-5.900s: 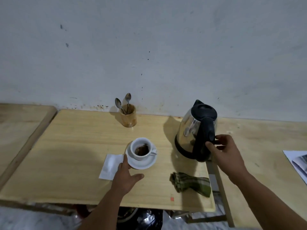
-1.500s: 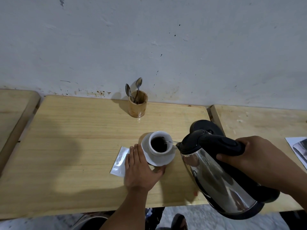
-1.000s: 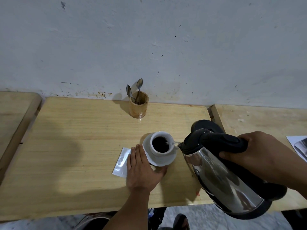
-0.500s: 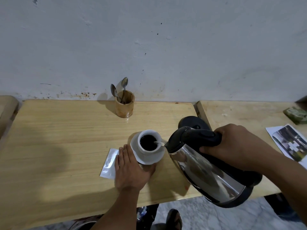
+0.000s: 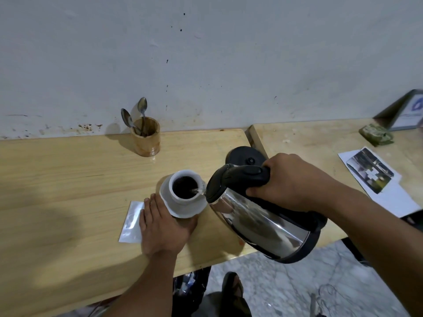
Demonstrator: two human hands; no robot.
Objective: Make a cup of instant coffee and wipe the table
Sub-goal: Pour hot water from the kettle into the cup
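Steel kettle (image 5: 263, 216): tilted, right hand (image 5: 295, 181) clamped on handle, pouring into cup (image 5: 185, 187).
Left hand (image 5: 160, 225): flat, fingers together, steadying saucer (image 5: 183, 207).

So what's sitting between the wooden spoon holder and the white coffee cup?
Nothing: in the head view only bare light wooden tabletop lies between the wooden spoon holder and the white coffee cup.

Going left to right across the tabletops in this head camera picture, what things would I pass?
Sachet → wooden spoon holder → cup on its saucer → tilted kettle → printed photo sheet.
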